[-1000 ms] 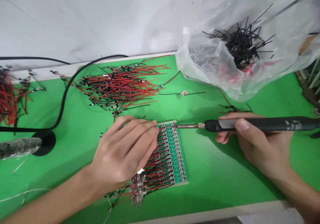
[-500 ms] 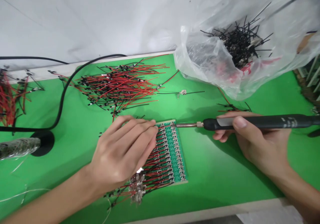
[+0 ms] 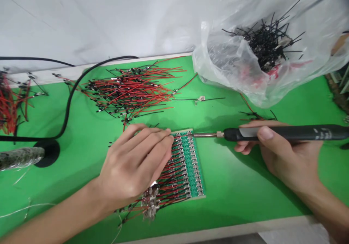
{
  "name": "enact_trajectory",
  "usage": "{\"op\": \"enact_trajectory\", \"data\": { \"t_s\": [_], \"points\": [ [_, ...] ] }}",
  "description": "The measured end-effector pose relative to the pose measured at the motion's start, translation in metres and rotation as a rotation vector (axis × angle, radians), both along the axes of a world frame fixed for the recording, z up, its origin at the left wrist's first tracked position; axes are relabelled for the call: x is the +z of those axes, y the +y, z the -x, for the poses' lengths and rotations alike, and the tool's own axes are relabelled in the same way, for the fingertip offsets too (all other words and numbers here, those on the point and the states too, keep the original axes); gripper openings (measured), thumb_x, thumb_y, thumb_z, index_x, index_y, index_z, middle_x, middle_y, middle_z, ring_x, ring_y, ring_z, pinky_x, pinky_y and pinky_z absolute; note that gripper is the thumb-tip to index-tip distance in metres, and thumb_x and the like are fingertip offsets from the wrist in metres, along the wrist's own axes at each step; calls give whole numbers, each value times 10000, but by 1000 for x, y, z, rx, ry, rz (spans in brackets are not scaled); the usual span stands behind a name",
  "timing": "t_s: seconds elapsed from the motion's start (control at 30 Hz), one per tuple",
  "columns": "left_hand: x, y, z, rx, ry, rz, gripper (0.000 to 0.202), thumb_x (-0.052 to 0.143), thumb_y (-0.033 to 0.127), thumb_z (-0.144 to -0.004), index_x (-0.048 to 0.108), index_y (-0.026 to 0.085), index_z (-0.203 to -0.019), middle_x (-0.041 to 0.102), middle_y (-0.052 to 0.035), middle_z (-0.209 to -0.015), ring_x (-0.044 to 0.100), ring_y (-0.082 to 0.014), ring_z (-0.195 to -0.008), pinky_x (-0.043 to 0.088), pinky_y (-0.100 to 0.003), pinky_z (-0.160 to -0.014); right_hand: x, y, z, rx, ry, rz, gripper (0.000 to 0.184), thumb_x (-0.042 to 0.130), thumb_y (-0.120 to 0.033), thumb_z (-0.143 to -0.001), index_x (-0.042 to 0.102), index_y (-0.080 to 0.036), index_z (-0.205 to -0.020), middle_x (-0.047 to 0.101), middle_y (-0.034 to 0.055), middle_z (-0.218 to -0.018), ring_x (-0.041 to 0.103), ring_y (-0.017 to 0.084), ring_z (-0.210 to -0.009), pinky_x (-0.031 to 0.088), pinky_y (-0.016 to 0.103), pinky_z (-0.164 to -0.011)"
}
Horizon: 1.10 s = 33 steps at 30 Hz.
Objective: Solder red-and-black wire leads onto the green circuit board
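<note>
In my right hand [image 3: 280, 146] is a black soldering iron [image 3: 305, 132], held sideways with the thumb on top. Its metal tip touches the upper right corner of a green circuit board [image 3: 191, 164]. Over the board's upper left edge lies my left hand [image 3: 136, 156], fingers pinched together. A thin red wire [image 3: 178, 136] runs from those fingertips toward the iron's tip; the pinch itself is hidden. Rows of silvery solder pads cover the board, and red and black wires [image 3: 170, 178] leave its left side, partly under my left hand.
Behind the board is a heap of red and black wires [image 3: 133, 91]. A clear plastic bag [image 3: 226, 62] with black-wired parts stands at the back right. One small part [image 3: 201, 98] lies between them. A black cable [image 3: 71, 95] and a wrapped rod [image 3: 21, 157] are at left.
The view has shifted slightly. Both hands, the soldering iron and the board keep nearly the same places relative to each other, with the tip still on the board's corner.
</note>
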<state>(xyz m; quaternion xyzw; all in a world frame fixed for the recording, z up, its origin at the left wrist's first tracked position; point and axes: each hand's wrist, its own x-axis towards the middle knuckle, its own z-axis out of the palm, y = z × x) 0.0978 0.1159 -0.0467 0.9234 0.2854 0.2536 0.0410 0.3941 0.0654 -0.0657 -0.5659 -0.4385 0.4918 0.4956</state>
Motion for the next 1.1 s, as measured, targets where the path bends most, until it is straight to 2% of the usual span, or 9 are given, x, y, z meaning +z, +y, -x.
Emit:
{"op": "enact_trajectory", "data": {
  "t_s": [0.43, 1.1],
  "points": [
    [1, 1, -1, -10, -11, 21, 264, 759, 28, -797, 713, 72, -1053, 771, -98, -1016, 726, -221, -930, 571, -393, -809, 0, 1, 1, 2, 1, -32, 156, 660, -272, -944, 808, -238, -982, 797, 31, -745, 726, 180, -590, 620, 291, -502],
    [4, 0, -1, 6, 37, 41, 251, 753, 70, -823, 694, 104, -1064, 768, -80, -1043, 717, -221, -920, 568, -400, -806, 1, 1, 1, 23, -49, -63, 140, 673, -293, -938, 805, -272, -979, 787, 5, -720, 727, 175, -576, 632, 283, -499]
  ]
}}
